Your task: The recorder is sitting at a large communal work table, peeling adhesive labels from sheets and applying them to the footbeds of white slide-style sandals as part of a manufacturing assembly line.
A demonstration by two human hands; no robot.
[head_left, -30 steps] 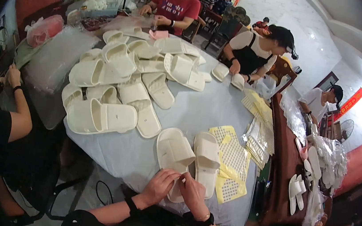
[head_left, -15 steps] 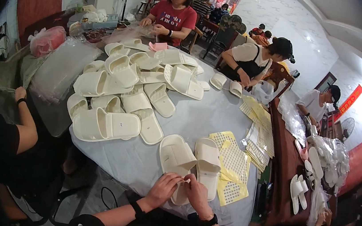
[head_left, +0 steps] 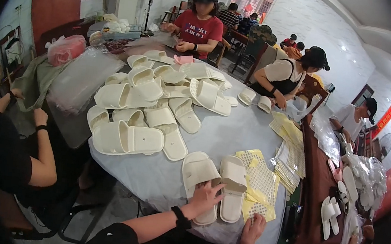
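Note:
Two white slippers lie side by side at the near edge of the grey-covered table (head_left: 223,135). My left hand (head_left: 205,198) rests with fingers spread on the heel end of the left slipper (head_left: 198,172). The right slipper (head_left: 233,184) lies untouched beside it. My right hand (head_left: 253,228) reaches up to the near corner of a yellow perforated sheet (head_left: 260,180) that hangs over the table edge. Its fingertips touch the sheet, but whether they pinch it is not visible.
A heap of white slippers (head_left: 144,102) covers the table's middle and left. More yellow sheets (head_left: 291,152) lie at the right. Other people sit around: one in black at left (head_left: 13,154), one in red at the far end (head_left: 197,26), one in white (head_left: 282,76). A side table (head_left: 312,193) holds slippers and bags.
My two hands were together at the table edge, working on something pale. Now they are apart: the left has moved onto the left slipper, the right to the yellow sheet.

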